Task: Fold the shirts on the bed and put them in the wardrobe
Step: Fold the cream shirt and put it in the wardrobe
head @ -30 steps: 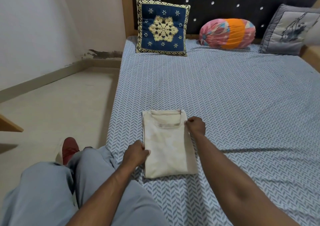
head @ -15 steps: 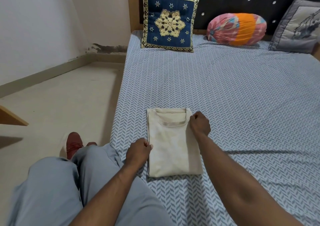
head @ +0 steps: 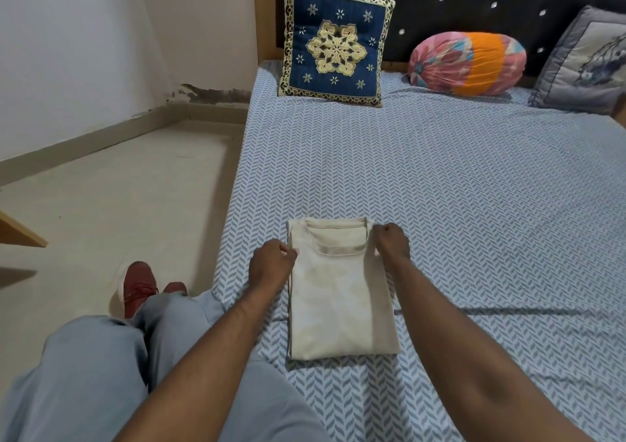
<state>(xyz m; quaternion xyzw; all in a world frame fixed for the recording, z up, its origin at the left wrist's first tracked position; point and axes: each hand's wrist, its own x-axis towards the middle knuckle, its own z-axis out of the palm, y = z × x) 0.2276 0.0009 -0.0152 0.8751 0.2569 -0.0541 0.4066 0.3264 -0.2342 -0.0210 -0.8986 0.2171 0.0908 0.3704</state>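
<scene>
Folded cream shirt (head: 338,299) flat on herringbone-sheeted bed (head: 474,187), near front-left edge, neckline toward headboard (head: 474,1). Left hand (head: 271,267) at shirt's left edge below shoulder, fingers curled, pinching fabric. Right hand (head: 391,241) at top-right corner beside neckline, fingers curled on fabric there. Fingertips of both tucked behind knuckles, exact hold hard to make out. Grey cushion (head: 589,65) cut off at right frame edge. Red shoe (head: 137,287) partly hidden behind trouser leg (head: 101,374).

Grey pillow (head: 589,65) cut by rt edge; shoe (head: 135,285) part-hidden behind knee (head: 169,309).
</scene>
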